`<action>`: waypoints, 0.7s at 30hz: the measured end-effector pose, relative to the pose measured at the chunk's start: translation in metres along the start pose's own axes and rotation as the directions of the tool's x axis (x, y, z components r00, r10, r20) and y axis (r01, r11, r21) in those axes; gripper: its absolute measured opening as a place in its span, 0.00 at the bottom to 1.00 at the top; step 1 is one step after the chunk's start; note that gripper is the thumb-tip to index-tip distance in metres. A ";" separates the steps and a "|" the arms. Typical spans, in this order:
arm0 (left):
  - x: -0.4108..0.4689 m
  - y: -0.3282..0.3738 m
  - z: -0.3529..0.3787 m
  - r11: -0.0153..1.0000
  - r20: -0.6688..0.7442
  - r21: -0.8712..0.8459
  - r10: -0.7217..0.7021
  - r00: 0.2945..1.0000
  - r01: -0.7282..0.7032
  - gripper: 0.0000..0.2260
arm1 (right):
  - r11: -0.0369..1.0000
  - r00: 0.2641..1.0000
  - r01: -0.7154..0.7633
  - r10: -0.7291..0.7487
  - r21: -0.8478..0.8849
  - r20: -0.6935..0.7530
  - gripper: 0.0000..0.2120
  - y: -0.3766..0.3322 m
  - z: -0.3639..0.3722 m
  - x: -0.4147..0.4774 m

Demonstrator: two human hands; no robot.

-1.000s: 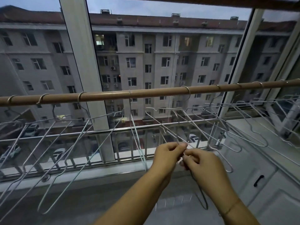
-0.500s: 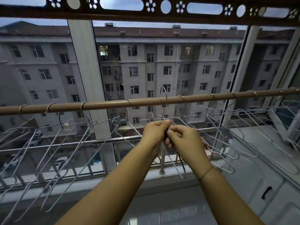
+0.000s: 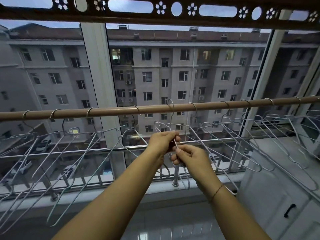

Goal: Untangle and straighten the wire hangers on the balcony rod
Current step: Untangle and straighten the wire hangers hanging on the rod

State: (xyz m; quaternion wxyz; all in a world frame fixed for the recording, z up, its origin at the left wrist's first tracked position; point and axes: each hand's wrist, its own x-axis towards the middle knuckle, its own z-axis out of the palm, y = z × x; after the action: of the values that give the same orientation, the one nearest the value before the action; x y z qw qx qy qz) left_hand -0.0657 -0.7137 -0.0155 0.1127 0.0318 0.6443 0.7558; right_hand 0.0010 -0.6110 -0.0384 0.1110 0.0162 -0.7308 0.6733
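Observation:
A brown balcony rod [image 3: 155, 110] runs across the view with several pale wire hangers hooked over it. In the middle, one wire hanger [image 3: 171, 116] has its hook raised just above the rod. My left hand [image 3: 161, 142] grips this hanger's wire below the hook. My right hand [image 3: 188, 157] pinches the same wire a little lower and to the right. The hanger's lower loop [image 3: 186, 179] hangs beneath my hands. Other hangers fan out to the left [image 3: 72, 153] and to the right [image 3: 242, 144], overlapping one another.
A metal railing [image 3: 86, 151] runs behind the hangers in front of the window glass. White window frame posts [image 3: 100, 84] stand behind the rod. A white cabinet with a black handle [image 3: 289, 210] fills the lower right. A dark cut-out valance [image 3: 173, 14] spans the top.
Both hands have risen from below the railing to just under the rod, bringing the middle hanger up. Its hook now pokes above the rod. My right hand has dropped slightly below the left.

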 end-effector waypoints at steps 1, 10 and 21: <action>0.000 0.000 0.000 1.000 -0.004 -0.002 -0.002 1.000 0.002 0.08 | 1.000 1.000 -0.002 0.002 0.013 0.000 0.08 0.000 0.001 -0.001; -0.013 0.004 0.003 0.999 -0.100 -0.027 -0.031 0.994 0.028 0.10 | 1.000 1.000 -0.022 0.022 -0.001 0.013 0.08 -0.002 0.004 -0.005; -0.065 0.003 -0.031 0.966 -0.307 0.073 0.259 0.916 -0.248 0.08 | 0.908 0.926 0.285 -0.343 -0.308 -0.155 0.14 -0.020 0.004 -0.044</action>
State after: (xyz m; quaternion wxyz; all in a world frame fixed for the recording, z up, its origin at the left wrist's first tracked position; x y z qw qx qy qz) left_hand -0.0091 -0.7579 -0.0113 -0.0905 -0.0037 0.6565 0.7488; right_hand 0.0471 -0.6226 -0.0273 0.2945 0.0489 -0.7908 0.5343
